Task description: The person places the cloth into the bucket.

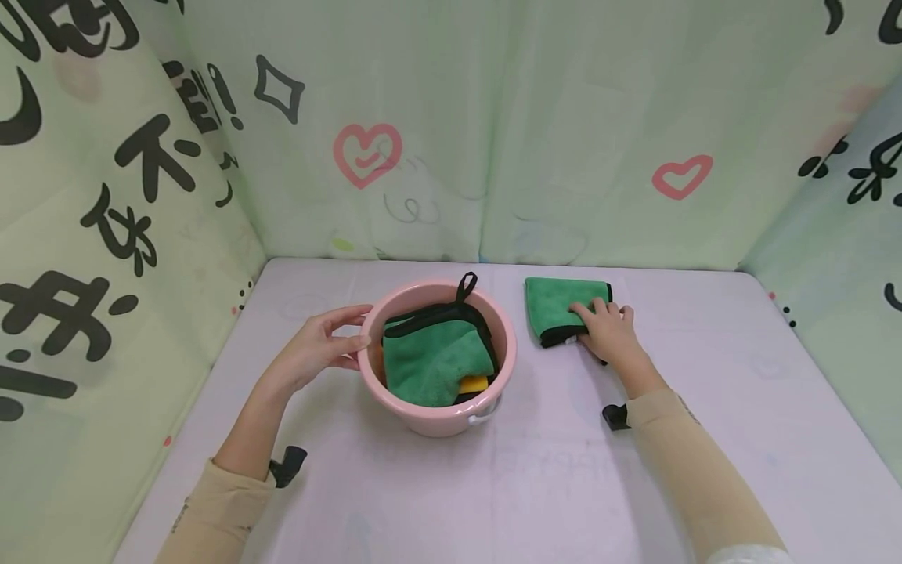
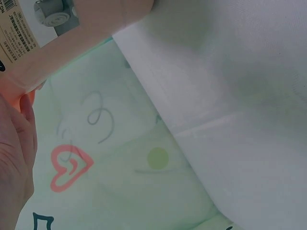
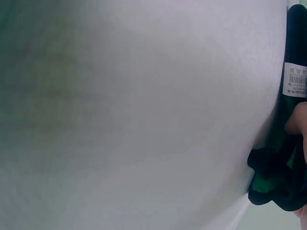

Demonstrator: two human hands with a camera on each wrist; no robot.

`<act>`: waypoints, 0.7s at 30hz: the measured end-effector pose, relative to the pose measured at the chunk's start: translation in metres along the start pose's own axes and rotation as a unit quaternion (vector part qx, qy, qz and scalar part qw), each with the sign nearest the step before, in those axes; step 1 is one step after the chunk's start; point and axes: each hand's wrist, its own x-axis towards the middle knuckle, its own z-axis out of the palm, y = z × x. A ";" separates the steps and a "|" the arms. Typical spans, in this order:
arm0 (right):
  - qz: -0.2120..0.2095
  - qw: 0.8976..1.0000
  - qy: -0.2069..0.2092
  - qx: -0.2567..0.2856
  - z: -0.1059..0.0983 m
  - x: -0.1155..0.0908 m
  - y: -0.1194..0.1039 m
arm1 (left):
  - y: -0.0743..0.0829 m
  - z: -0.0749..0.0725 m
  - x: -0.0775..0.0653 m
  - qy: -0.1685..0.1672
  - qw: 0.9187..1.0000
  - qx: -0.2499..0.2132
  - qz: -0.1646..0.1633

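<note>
A pink bucket [image 1: 430, 423] stands upright near the middle of the table. My left hand [image 1: 320, 348] holds its left side, thumb at the rim; in the left wrist view, that hand [image 2: 17, 158] shows at the left edge beside the bucket wall [image 2: 96, 28]. Inside the bucket lies a green cloth [image 1: 430, 364] with black edging and a hanging loop, a bit of yellow [image 1: 474, 384] showing beneath. To the right, my right hand [image 1: 609, 333] grips the near right edge of a folded green cloth [image 1: 560, 301]. The right wrist view shows this cloth's dark edge and a white barcode label [image 3: 295, 79].
The pale table [image 1: 550, 486] reaches to a printed curtain [image 1: 564, 141] at the back and both sides. A white handle [image 1: 485, 415] hangs at the bucket's near right side. Black wrist-worn pieces [image 1: 287, 467] sit on both forearms.
</note>
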 end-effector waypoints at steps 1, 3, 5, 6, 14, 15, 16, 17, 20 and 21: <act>0.002 1.000 0.001 0.000 -0.001 0.000 0.000 | 0.000 0.000 0.000 0.000 1.000 0.000 0.000; 0.003 1.000 0.006 -0.001 -0.002 0.001 -0.001 | 0.000 0.000 0.000 0.000 1.000 0.000 0.001; 0.004 1.000 0.019 -0.001 -0.003 0.001 -0.002 | 0.000 0.000 0.000 0.000 1.000 0.000 0.002; 0.003 1.000 0.030 0.000 -0.004 0.001 -0.002 | 0.000 0.000 0.000 0.000 1.000 0.001 0.002; 0.009 0.988 0.156 0.011 -0.023 0.003 -0.009 | -0.001 0.001 0.000 0.003 1.000 0.007 0.004; 0.011 0.986 0.168 0.014 -0.027 0.004 -0.010 | -0.001 0.001 0.001 0.003 1.000 0.006 0.004; 0.013 0.983 0.181 0.017 -0.032 0.005 -0.012 | -0.001 0.001 0.000 0.003 1.000 0.006 0.003; 0.013 0.980 0.196 0.020 -0.037 0.006 -0.014 | -0.001 0.001 0.001 0.003 1.000 0.006 0.002; 0.004 0.970 0.243 0.028 -0.053 0.008 -0.022 | 0.000 0.001 0.000 0.005 1.000 0.008 0.002; 0.000 0.966 0.257 0.030 -0.058 0.008 -0.025 | 0.000 0.001 0.000 0.006 1.000 0.008 0.002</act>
